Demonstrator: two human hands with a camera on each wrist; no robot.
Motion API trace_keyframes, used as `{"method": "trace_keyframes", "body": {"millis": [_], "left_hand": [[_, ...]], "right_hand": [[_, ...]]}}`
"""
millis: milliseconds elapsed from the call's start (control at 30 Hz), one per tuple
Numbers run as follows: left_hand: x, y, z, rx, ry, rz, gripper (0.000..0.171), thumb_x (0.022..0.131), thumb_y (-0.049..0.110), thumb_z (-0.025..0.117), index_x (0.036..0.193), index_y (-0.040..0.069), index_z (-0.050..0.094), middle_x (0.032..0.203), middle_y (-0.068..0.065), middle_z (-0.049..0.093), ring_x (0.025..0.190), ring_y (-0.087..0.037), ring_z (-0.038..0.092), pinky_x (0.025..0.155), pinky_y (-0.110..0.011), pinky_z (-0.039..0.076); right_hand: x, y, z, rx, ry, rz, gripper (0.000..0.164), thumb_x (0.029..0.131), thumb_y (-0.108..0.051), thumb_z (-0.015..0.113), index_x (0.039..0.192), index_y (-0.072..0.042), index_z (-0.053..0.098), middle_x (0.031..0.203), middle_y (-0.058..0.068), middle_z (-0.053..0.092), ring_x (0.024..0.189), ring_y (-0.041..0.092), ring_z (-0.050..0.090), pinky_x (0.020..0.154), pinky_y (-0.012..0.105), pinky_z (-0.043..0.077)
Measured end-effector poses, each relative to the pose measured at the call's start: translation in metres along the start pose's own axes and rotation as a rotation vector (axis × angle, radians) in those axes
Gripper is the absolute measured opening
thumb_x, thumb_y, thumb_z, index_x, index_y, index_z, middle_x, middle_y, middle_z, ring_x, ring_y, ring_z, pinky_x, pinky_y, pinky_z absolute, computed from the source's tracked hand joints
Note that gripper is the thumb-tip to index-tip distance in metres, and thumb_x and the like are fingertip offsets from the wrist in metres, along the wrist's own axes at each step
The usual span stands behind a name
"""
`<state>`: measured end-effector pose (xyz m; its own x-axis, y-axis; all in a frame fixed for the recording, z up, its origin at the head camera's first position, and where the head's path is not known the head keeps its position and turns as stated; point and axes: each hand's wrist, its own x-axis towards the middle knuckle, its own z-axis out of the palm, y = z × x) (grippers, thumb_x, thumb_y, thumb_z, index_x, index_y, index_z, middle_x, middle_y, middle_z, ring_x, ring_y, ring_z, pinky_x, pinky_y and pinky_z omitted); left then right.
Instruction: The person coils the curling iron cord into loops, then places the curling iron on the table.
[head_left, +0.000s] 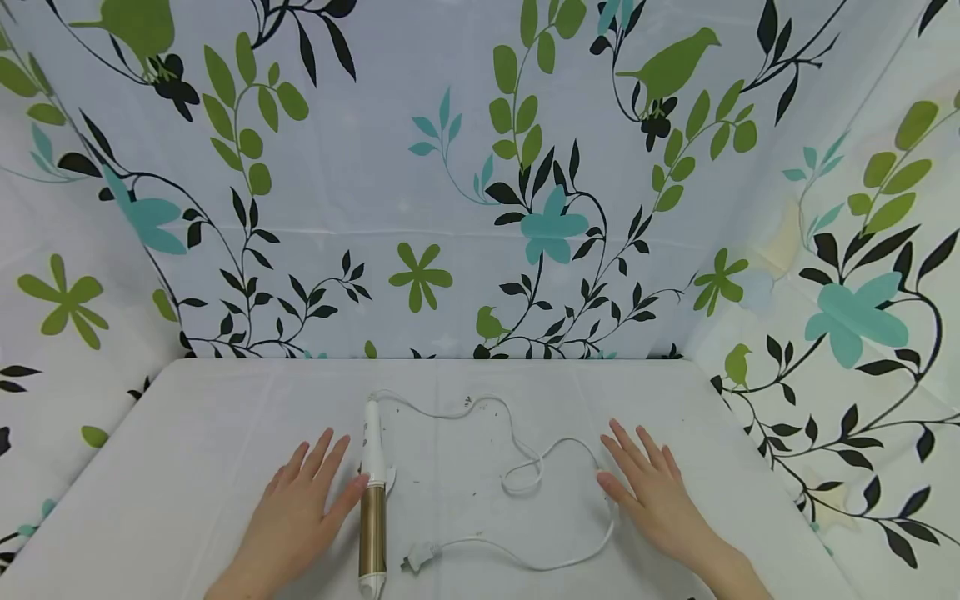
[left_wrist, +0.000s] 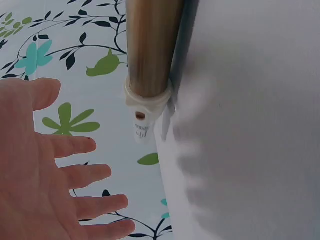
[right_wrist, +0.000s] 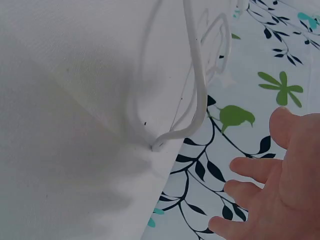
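Observation:
A curling iron with a white handle and a gold barrel lies lengthwise on the white table, its barrel end toward the person. Just left of it is my left hand, fingers straight and spread; the thumb tip overlaps the iron in the head view. In the left wrist view the gold barrel shows beside the spread fingers, with nothing in the palm. My right hand, also spread and holding nothing, is at the right by the white cord. That cord loops from the handle round to a white plug.
The white tabletop has a far edge against a patterned cloth backdrop of leaves, birds and flowers. Similar cloth hangs at both sides. Small dark specks dot the table between the hands.

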<state>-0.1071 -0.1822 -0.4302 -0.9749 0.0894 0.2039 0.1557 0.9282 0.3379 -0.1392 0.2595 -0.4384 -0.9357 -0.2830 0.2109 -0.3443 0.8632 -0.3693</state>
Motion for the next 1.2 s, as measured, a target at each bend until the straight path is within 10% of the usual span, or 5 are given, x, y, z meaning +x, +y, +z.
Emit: {"method": "trace_keyframes", "body": {"millis": [1200], "left_hand": [[0.015,0.036,0.015,-0.125,-0.006,-0.138,0.061,0.091,0.039,0.055,0.138,0.003,0.042,0.134,-0.021,0.049,0.109,-0.042,0.054,0.079,-0.058,0.048]], "right_hand": [[0.027,-0.06,0.022,0.031,-0.016,-0.048,0.052,0.092,-0.045,0.053,0.128,-0.008,0.057,0.139,0.008,0.05,0.135,0.035,0.032,0.109,0.062,0.01]]}}
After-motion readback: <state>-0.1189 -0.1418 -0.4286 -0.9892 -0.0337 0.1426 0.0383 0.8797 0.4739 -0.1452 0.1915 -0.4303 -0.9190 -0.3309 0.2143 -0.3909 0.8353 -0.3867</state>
